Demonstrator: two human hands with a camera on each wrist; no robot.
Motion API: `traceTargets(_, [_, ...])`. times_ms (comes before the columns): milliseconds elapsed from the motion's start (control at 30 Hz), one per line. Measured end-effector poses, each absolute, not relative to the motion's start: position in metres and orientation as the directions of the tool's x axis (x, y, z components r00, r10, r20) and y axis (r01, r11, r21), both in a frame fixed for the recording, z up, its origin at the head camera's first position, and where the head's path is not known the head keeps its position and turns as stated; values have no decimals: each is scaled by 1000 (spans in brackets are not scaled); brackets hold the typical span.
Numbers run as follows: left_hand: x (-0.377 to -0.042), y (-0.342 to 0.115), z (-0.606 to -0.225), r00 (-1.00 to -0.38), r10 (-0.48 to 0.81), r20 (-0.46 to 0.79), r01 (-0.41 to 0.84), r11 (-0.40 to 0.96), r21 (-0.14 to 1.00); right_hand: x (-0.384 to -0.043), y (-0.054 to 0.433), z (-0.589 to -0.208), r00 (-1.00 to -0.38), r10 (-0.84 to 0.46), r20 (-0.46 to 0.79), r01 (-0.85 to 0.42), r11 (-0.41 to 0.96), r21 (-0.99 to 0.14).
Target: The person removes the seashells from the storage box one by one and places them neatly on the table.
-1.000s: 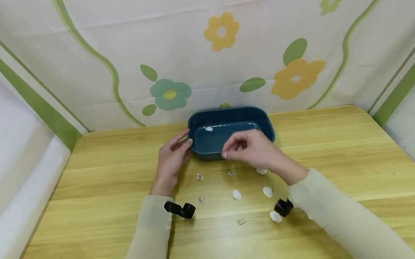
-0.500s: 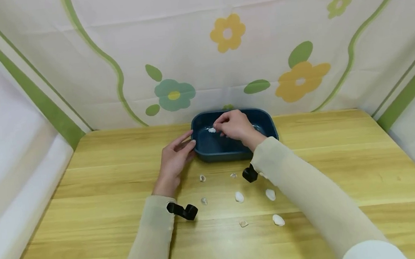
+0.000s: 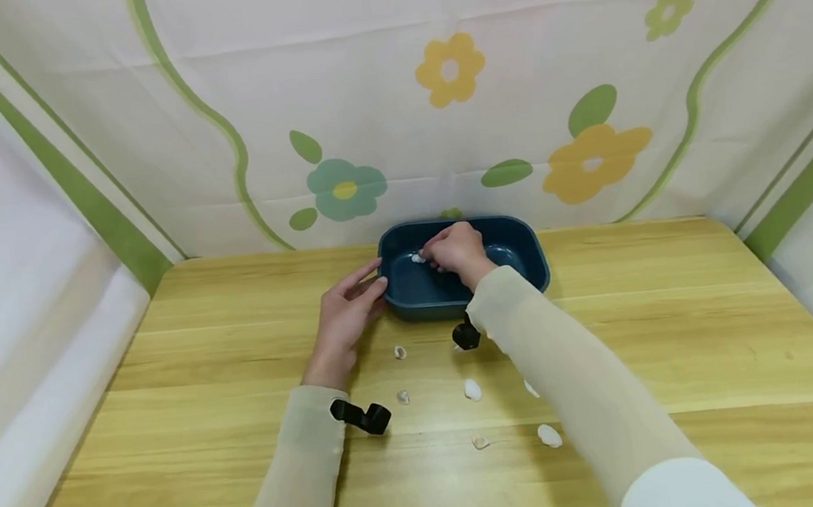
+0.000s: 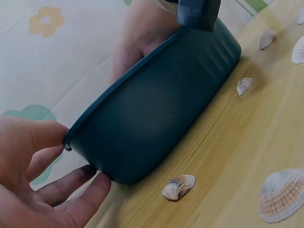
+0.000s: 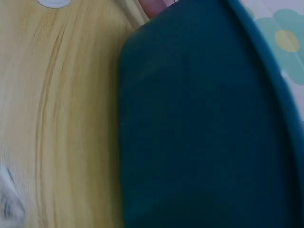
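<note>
A dark teal rectangular box (image 3: 434, 309) stands on the wooden table against the cloth backdrop. My left hand (image 3: 343, 321) steadies its left end. In the left wrist view, one digit touches the rim and straighter fingers (image 4: 97, 197) press the outer wall. My right hand (image 3: 456, 250) reaches inside, fingertips pinched together at a small pale seashell (image 3: 418, 259) near the box floor; the fingers partly cover it. In the right wrist view, the box wall (image 5: 190, 118) hides that hand. Before the box lie several seashells, among them a brown-ribbed one (image 4: 178, 187).
Loose shells lie in rough rows, including a white shell (image 3: 550, 435), an oval one (image 3: 472, 390) and a small curled one (image 3: 400, 353). The right forearm partly covers another shell (image 3: 531, 388). A flowered cloth (image 3: 392, 108) rises directly behind the box.
My right hand has moved from above the box's front rim down into the box, up to the pale shell there. My left hand has stayed at the left end. The head view has shifted slightly.
</note>
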State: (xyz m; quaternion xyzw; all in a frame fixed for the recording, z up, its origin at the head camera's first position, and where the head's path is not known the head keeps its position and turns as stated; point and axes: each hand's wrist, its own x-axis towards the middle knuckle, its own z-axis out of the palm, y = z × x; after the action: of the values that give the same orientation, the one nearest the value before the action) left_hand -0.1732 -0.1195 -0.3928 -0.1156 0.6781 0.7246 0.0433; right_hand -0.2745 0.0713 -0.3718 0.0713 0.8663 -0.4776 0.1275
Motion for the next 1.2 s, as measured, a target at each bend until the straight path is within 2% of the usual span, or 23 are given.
traceTargets(167, [-173,-121,-393,-971,-89,-222,-217,-65,974,-276,67,-375,-950,36,-309,271,583,-766])
traceTargets(800, [-173,-118,-391,-968,-119,-219,-211,-77,974,-274,62,-379,-974,37,-224,186,701,-689])
traceTargets(1200, [-173,-118,-392,-969,-119,-214,-207,-74,976,-274,63,-380,-972,22,-235,182,702,-688])
